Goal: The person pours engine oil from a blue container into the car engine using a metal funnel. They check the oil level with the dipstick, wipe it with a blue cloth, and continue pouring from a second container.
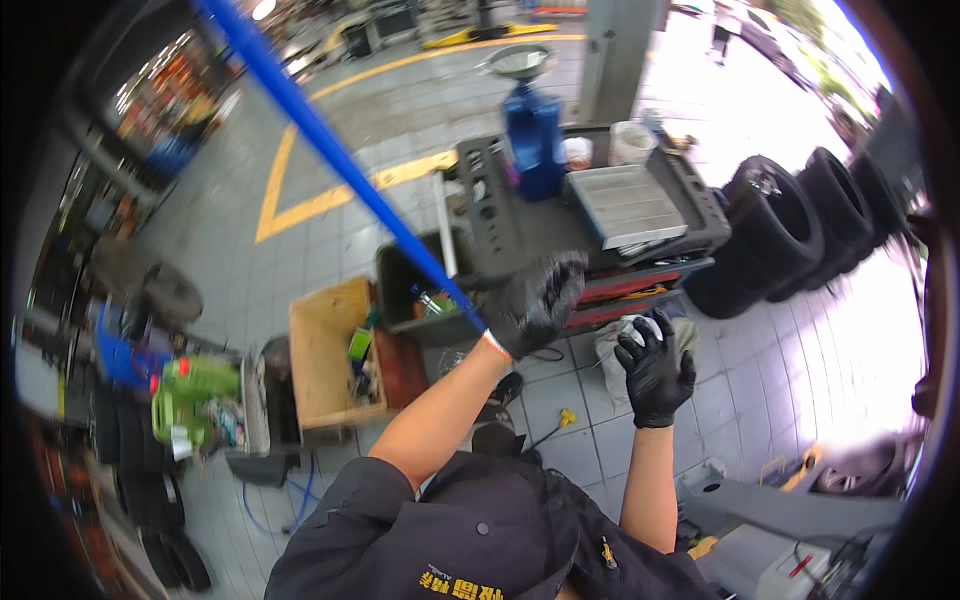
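Note:
Both my hands wear black gloves and are raised at about waist height. My left hand (pixel 535 306) is in front of the near edge of a grey tool cart (pixel 520 240); its fingers are loosely bent, with nothing visible in them. A long blue pole (pixel 350 175) slants down from the upper left and disappears behind my left wrist; no grip on it shows. To the right, my right hand (pixel 655 372) is open, its fingers bent and apart. Behind it, lower down, a whitish plastic bag (pixel 612 362) sits by the cart.
On the cart are a blue jug (pixel 535 145), a metal tray (pixel 628 205) and a white tub (pixel 632 143). Tyres (pixel 765 225) stand at right. A wooden box (pixel 330 350), a black bin (pixel 405 275) and a green container (pixel 185 400) are left. Grey machinery (pixel 780 515) is near right.

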Tool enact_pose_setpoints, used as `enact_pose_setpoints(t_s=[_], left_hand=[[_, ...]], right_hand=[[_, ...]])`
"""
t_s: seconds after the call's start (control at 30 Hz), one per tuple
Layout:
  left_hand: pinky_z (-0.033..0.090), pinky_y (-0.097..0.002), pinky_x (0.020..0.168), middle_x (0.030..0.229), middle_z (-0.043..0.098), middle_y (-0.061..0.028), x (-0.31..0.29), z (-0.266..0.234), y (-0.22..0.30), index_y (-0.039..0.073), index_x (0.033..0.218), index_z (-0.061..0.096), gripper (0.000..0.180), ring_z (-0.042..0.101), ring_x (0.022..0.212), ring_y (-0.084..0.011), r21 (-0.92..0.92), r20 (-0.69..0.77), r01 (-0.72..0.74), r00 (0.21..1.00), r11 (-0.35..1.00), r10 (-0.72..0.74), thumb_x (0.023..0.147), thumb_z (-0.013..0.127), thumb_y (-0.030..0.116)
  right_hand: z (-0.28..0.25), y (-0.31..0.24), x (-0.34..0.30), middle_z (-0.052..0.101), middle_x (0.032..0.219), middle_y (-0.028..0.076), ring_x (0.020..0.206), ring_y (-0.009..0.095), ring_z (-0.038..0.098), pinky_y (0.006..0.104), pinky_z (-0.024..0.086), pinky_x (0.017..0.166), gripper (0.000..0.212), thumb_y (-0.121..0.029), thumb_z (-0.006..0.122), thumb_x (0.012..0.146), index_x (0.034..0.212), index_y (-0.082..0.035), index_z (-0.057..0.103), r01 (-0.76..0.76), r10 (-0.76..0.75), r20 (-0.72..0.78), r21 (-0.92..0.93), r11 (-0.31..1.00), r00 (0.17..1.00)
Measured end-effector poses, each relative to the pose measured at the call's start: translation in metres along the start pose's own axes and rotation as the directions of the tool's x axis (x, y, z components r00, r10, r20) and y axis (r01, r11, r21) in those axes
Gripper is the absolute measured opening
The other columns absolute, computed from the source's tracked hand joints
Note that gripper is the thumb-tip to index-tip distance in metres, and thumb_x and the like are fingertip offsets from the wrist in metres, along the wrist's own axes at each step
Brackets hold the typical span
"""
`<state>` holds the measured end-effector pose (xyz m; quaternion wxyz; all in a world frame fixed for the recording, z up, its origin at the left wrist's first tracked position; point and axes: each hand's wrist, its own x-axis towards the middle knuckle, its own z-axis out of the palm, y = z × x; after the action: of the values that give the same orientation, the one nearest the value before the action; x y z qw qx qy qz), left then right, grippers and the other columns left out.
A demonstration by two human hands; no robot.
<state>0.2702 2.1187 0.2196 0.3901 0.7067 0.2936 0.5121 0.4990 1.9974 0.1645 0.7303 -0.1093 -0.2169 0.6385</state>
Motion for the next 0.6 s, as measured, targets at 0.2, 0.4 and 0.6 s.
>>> enact_pose_setpoints(t_s=[0.2, 0.4, 0.6], left_hand=[[0.054, -0.0316, 0.079, 0.100, 0.068, -0.0092, -0.226, -0.107, 0.046, 0.001, 0.116, 0.067, 0.020, 0.066, 0.084, -0.0157, 0.363, -0.223, 0.476, 0.879, 0.801, -0.422, 0.104, 0.059, 0.014], [0.056, -0.0291, 0.074, 0.089, 0.070, -0.0051, -0.432, -0.201, 0.108, 0.002, 0.112, 0.073, 0.029, 0.065, 0.080, -0.0121, -0.123, -0.688, 0.799, 0.359, 0.588, -0.631, 0.106, 0.054, 0.023], [0.053, -0.0286, 0.066, 0.085, 0.070, -0.0062, -0.560, -0.249, 0.154, 0.004, 0.106, 0.075, 0.029, 0.064, 0.069, -0.0137, -0.509, -0.835, 0.493, -0.084, 0.705, -0.544, 0.101, 0.054, 0.023]], right_hand=[[-0.003, 0.062, -0.028, 0.058, 0.138, 0.025, 0.134, 0.040, 0.051, 0.0597, 0.025, 0.121, 0.080, -0.058, 0.047, 0.095, 0.148, 0.002, 0.045, -0.320, 0.296, 0.149, 0.185, 0.929, 0.944], [0.017, 0.153, -0.058, 0.066, 0.113, 0.019, 0.100, 0.033, 0.059, 0.0440, 0.045, 0.092, 0.055, -0.047, 0.053, 0.092, 0.116, 0.001, 0.064, -0.662, 0.658, 0.181, -0.046, 0.748, 0.731], [0.065, 0.248, -0.085, 0.066, 0.104, 0.016, 0.095, 0.030, 0.059, 0.0400, 0.045, 0.086, 0.049, -0.044, 0.056, 0.091, 0.111, -0.001, 0.066, -0.783, 0.821, 0.254, -0.255, 0.567, 0.512]])
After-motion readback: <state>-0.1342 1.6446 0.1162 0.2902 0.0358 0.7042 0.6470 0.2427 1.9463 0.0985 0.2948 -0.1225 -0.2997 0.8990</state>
